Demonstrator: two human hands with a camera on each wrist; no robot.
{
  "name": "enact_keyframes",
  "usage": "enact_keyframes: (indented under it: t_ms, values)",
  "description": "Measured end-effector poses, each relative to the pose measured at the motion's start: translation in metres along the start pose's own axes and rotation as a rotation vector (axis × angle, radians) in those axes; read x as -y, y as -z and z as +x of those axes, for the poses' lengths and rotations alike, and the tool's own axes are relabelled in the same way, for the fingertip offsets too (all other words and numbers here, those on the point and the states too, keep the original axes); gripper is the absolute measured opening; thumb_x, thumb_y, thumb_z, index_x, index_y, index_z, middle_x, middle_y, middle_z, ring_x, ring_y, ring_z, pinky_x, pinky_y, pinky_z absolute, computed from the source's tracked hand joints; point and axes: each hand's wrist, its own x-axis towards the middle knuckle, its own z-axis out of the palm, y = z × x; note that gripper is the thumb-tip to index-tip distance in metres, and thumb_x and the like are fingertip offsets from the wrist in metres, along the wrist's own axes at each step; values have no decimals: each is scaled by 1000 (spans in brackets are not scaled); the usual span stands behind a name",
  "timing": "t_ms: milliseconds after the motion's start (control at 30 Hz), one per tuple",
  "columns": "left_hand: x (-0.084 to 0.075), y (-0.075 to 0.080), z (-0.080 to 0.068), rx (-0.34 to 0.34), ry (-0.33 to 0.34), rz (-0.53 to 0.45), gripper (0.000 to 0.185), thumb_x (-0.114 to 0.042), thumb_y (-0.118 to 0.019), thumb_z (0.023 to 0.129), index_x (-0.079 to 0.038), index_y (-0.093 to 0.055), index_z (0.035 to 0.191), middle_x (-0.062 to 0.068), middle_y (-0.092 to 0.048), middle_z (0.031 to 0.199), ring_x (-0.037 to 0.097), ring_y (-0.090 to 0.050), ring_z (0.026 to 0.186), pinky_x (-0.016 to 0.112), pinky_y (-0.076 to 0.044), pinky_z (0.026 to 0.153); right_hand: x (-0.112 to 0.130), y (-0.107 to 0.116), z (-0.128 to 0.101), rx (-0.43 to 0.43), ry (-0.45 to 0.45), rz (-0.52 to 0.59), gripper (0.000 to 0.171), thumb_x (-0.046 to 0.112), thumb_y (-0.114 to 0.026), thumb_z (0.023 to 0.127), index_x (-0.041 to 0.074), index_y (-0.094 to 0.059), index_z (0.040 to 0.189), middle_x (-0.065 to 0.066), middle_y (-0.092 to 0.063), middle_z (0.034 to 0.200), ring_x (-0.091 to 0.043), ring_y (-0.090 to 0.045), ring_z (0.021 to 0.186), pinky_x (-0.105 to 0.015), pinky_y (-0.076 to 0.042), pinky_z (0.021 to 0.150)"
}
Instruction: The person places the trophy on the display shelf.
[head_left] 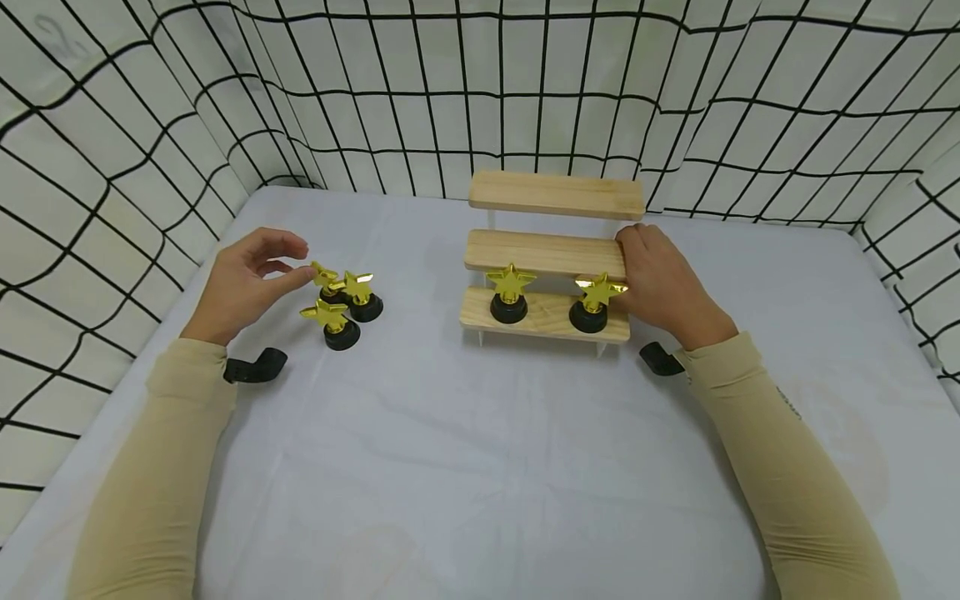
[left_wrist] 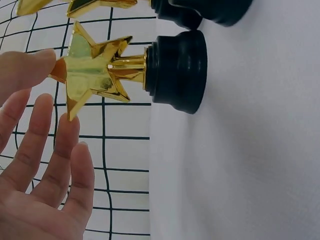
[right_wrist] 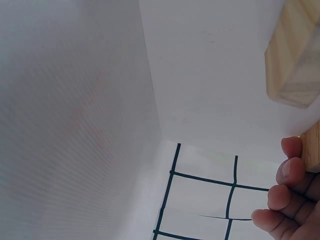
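Note:
My left hand (head_left: 247,283) is at a small gold star trophy (head_left: 324,277) with a black round base. In the left wrist view the thumb touches one point of that star (left_wrist: 85,67), while the other fingers spread loosely beside it. Two more star trophies, one to the right (head_left: 358,289) and one nearer (head_left: 327,315), stand close by. My right hand (head_left: 663,283) holds the right end of a three-tier wooden display shelf (head_left: 543,252), at the middle board. In the right wrist view curled fingertips (right_wrist: 286,172) lie against a board end (right_wrist: 311,147).
On the lowest board stand two star trophies, one left (head_left: 510,287) and one right (head_left: 597,296). A white cloth (head_left: 450,450) covers the table. Black wire grid (head_left: 427,92) encloses the back and sides. Black wrist mounts show at the left (head_left: 257,367) and right (head_left: 660,359) sleeves.

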Motion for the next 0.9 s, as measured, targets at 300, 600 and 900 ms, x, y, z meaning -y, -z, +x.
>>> enact_keyframes:
  t_ms: [300,600,900]
  values:
    - [7,0,2,60,6,-9,44,-8,-82,88,-9,-63,128,-13,-65,116,2,-63,105,6,-52,86,0,-1,0,-47,26,4,68,41,-86,83,-8,-51,114,-22,-56,98,-35,-49,91,-45,-46,78]
    - [18,-1,1,164,19,13,50,-7,-79,91,-13,-58,136,-16,-62,122,-1,-63,106,5,-51,89,-1,-1,-1,-41,13,7,68,41,-85,84,-8,-50,115,-23,-55,99,-35,-49,92,-46,-47,79]
    - [24,-7,0,211,61,0,55,-5,-77,92,-6,-53,141,-7,-58,132,-6,-61,113,5,-51,96,0,-1,0,-17,-2,6,67,40,-85,85,-8,-50,116,-23,-56,101,-36,-49,93,-46,-47,81]
